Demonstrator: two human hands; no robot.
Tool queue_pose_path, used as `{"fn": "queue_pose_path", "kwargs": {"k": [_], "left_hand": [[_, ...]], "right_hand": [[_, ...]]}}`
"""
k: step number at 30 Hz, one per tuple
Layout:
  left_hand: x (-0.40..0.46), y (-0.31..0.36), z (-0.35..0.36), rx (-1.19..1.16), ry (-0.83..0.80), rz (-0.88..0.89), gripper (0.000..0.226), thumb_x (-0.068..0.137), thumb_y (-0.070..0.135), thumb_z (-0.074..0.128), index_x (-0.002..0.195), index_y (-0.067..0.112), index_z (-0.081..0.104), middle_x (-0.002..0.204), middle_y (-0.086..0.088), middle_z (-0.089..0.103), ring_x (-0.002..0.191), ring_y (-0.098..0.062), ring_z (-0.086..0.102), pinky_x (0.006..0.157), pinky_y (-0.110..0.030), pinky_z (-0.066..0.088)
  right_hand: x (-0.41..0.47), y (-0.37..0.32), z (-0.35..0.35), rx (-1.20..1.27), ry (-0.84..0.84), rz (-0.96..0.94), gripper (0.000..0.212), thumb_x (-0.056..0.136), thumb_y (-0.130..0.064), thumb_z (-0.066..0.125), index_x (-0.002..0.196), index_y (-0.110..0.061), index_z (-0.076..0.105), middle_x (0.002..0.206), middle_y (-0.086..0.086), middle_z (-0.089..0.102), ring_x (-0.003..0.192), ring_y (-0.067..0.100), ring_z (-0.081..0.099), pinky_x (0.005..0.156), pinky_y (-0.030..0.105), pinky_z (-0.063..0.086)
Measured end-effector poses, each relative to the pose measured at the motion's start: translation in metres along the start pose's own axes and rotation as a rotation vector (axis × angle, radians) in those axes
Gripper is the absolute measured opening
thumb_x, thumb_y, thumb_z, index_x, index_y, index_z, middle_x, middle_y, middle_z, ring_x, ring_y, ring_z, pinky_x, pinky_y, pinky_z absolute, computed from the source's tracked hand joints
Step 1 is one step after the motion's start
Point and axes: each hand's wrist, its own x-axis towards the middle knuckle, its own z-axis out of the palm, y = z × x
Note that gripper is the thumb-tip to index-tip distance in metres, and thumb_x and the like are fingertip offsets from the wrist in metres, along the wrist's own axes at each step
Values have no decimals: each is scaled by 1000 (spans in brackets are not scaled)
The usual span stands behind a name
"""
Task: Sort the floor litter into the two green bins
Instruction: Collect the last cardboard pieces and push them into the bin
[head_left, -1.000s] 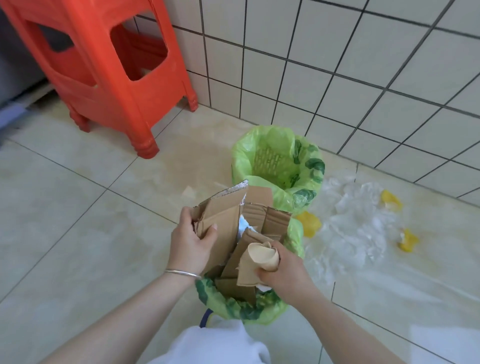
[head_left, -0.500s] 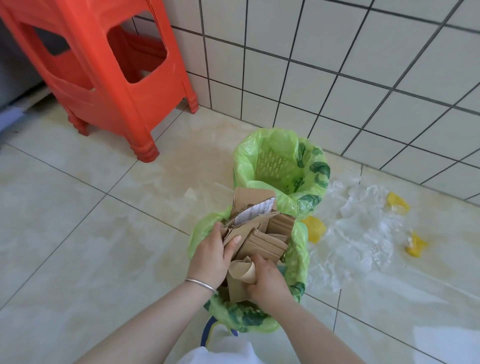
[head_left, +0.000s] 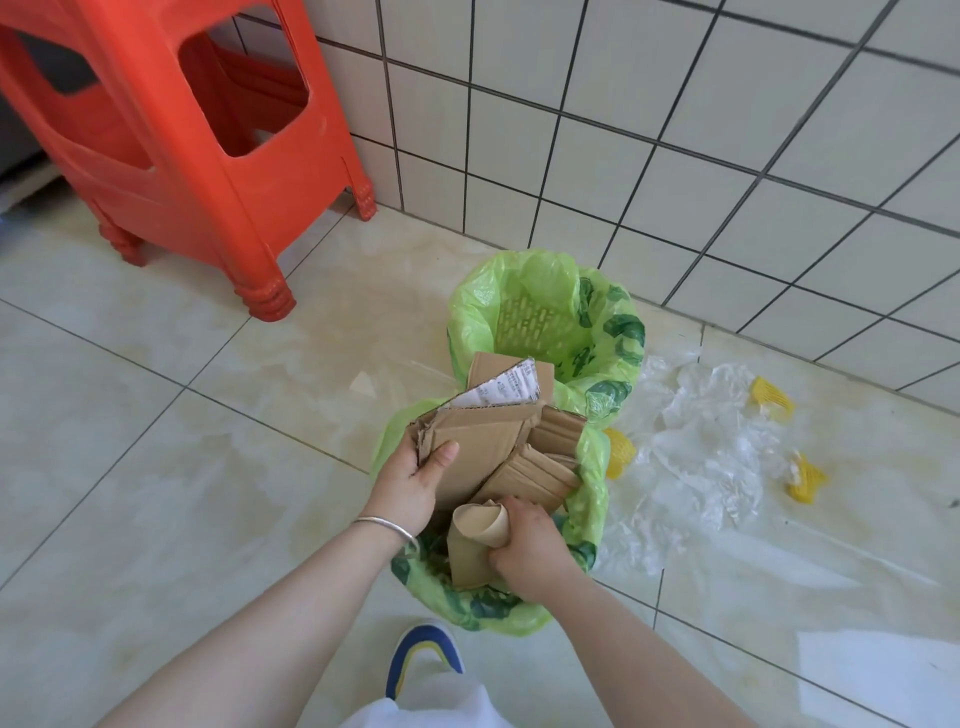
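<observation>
Cardboard pieces (head_left: 488, 441), torn and folded, stand bunched in the mouth of the near bin (head_left: 589, 499), which is lined with a light green bag printed with dark green leaves. One piece at the back carries a white printed label (head_left: 501, 387). The left hand (head_left: 413, 483) grips the left edge of the largest flap, thumb laid across its front face and fingers behind it. The right hand (head_left: 524, 540) is curled round a rolled tube of brown paper (head_left: 475, 540) at the front of the bundle (its fingertips are hidden behind the roll). A silver bangle (head_left: 387, 527) circles the left wrist.

Just behind, touching the cardboard's top edge in this view, stands the far bin (head_left: 613, 332), lined with the same bag; its slotted inner wall shows through the plastic. To the right of both bins, a sheet of crumpled clear plastic film (head_left: 696, 452) lies spread on the floor, with 3 yellow foam nets on or beside it: 1 (head_left: 618, 460) just beside the near bin, 1 (head_left: 771, 397) near the wall and 1 (head_left: 805, 475) further right.

An orange plastic stool (head_left: 197, 145) stands at upper left against the white tiled wall (head_left: 675, 130). A blue and yellow shoe (head_left: 423, 654) shows at the bottom edge.
</observation>
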Motion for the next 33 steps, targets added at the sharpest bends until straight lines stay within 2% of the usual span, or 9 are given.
{"fn": "queue_pose_path", "kwargs": {"k": [3,7,13,16,19,21,23,27,33], "left_hand": [[10,-4,-5,301,-81,-49,38,86,19,64,123,15,56,117,-4,66,113,-22,59,98,-26,42],[10,-1,-1,626,-108,-40,39,77,20,72,116,16,64,110,-8,70,105,-25,63,81,-22,43],[2,6,-6,708,-93,30,44,67,35,75,107,28,59,102,2,70,100,-23,64,82,-32,52],[-6,12,-11,688,63,250,55,69,41,73,119,35,50,111,9,66,106,-16,62,84,-33,52],[-5,6,-12,826,151,494,35,79,35,67,113,35,59,104,11,69,93,-20,67,68,-32,52],[-3,-2,-11,935,167,548,18,77,33,70,93,32,65,85,11,72,72,-22,69,51,-29,49],[0,-12,-11,992,170,552,17,69,31,77,79,31,63,69,12,69,55,-20,66,39,-24,42],[4,-25,-13,1079,153,544,24,58,29,84,72,31,64,60,11,67,45,-19,62,33,-19,37],[8,-27,-29,981,129,421,14,71,22,71,84,26,69,79,4,74,66,-28,69,51,-31,50]], "right_hand": [[1,-3,0,-68,-18,30,39,82,-14,57,121,-13,53,124,10,56,117,28,46,94,29,38],[-5,-8,-3,-292,29,57,39,80,-30,58,118,-19,54,121,4,59,119,26,44,93,34,40],[-19,-12,-14,-270,123,67,58,69,-42,65,119,-22,44,122,-2,46,116,22,47,84,32,45],[-26,-18,-17,-324,189,-21,55,65,-41,69,110,-20,47,108,-1,48,93,22,62,55,27,37],[-27,-24,-20,-516,233,-126,45,44,-36,80,80,-20,60,76,-1,58,44,19,60,36,19,2],[-23,-24,-20,-490,181,-145,38,70,-32,72,101,-15,58,98,7,60,69,28,68,42,27,27],[-17,-19,-15,-486,91,-110,37,88,-27,56,120,-12,45,119,10,50,95,33,65,63,34,39],[-12,-14,-3,-427,90,-28,36,90,-12,54,123,-12,39,122,11,46,98,34,64,63,34,37],[-3,-31,13,-372,35,-13,41,88,1,48,127,-7,36,123,16,45,102,34,64,66,36,44]]}}
